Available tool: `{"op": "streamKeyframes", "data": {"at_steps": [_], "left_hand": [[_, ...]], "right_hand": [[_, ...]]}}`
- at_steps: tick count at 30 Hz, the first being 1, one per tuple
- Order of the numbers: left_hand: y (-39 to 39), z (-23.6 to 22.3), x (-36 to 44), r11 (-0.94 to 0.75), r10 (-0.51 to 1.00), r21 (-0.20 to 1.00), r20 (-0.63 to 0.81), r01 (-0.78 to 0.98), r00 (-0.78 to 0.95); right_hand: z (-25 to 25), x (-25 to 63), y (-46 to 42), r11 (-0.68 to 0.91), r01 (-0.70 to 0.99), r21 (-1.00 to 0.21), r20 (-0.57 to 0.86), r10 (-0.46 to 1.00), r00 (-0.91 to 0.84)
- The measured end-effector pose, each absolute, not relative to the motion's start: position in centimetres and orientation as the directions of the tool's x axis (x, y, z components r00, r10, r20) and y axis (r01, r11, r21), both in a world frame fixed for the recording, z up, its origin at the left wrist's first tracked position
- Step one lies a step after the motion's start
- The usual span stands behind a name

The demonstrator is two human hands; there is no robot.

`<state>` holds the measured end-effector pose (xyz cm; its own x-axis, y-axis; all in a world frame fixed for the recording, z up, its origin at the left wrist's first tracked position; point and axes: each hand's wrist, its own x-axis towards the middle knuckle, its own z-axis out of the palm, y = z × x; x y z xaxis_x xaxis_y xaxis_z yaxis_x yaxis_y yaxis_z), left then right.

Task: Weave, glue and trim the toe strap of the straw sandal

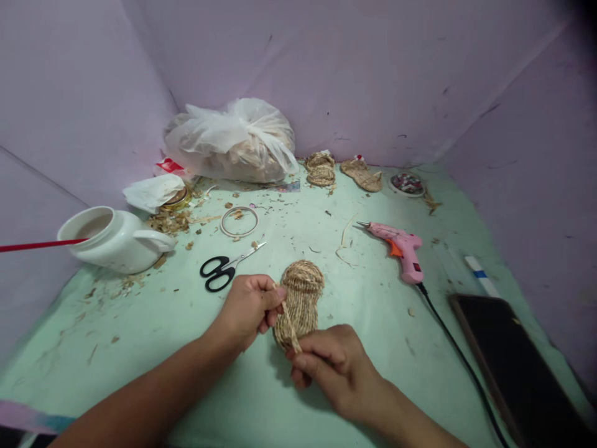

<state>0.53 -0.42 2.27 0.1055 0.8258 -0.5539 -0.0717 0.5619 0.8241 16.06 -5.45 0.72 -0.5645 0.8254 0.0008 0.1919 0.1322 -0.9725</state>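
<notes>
A small woven slipper of twisted straw (301,298) lies on the table in front of me, its rounded end pointing away. Above its left side a pale strip of fibre (291,326) is stretched between my two hands. My left hand (254,308) pinches the upper end of the strip between thumb and fingers, beside the slipper. At the lower end my right hand (329,361) grips the strip, near the slipper's close end. Black-handled scissors (228,269) rest with their blades apart, just beyond my left hand. To the right lies a pink glue gun (398,246).
A white jug (116,239) with a red stick stands at left. Behind are a stuffed plastic bag (237,143), two finished-looking slippers (321,169) and a bowl of small bits (407,183). A tape ring (239,233) lies mid-table; a dark phone (508,361) lies right, beside the glue gun's cord.
</notes>
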Motion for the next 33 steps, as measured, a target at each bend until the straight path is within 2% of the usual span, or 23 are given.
{"op": "streamKeyframes", "data": {"at_steps": [3,5,7,10,13,17,25,29,33], "left_hand": [[-1.0,2.2,1.2,0.607,0.790,0.793,-0.596,-0.049,0.142],[-0.9,2.1,1.3,0.607,0.790,0.794,-0.597,-0.042,0.139],[-0.5,2.0,0.9,0.581,0.812,0.813,-0.575,-0.040,0.103],[0.1,1.8,0.2,0.543,0.839,0.839,-0.541,-0.026,0.061],[0.2,1.8,0.1,0.505,0.862,0.863,-0.505,0.004,0.050],[-0.1,1.8,0.3,0.465,0.884,0.885,-0.466,0.035,0.038],[1.2,2.2,-0.8,0.417,0.904,0.908,-0.420,-0.047,-0.076],[1.2,2.0,-0.8,0.403,0.910,0.914,-0.406,-0.054,-0.081],[0.7,1.7,-0.5,0.374,0.925,0.926,-0.376,-0.057,-0.053]], "right_hand": [[0.9,16.6,-6.0,0.485,0.248,-0.838,0.238,0.736,-0.634],[0.8,16.7,-6.1,0.518,0.280,-0.808,0.241,0.725,-0.645],[0.6,16.6,-5.9,0.355,0.314,-0.880,0.103,0.790,-0.604],[0.3,16.2,-5.2,-0.019,0.264,-0.964,-0.154,0.853,-0.499],[-0.1,15.9,-4.9,-0.196,0.125,-0.973,-0.232,0.854,-0.466],[-0.1,15.8,-5.1,-0.323,0.007,-0.946,-0.291,0.843,-0.452],[-0.5,15.9,-5.0,-0.565,-0.123,-0.816,-0.449,0.753,-0.481],[-0.3,15.8,-4.8,-0.602,-0.129,-0.788,-0.487,0.738,-0.466],[-0.1,15.5,-4.6,-0.552,-0.093,-0.829,-0.467,0.773,-0.429]]}}
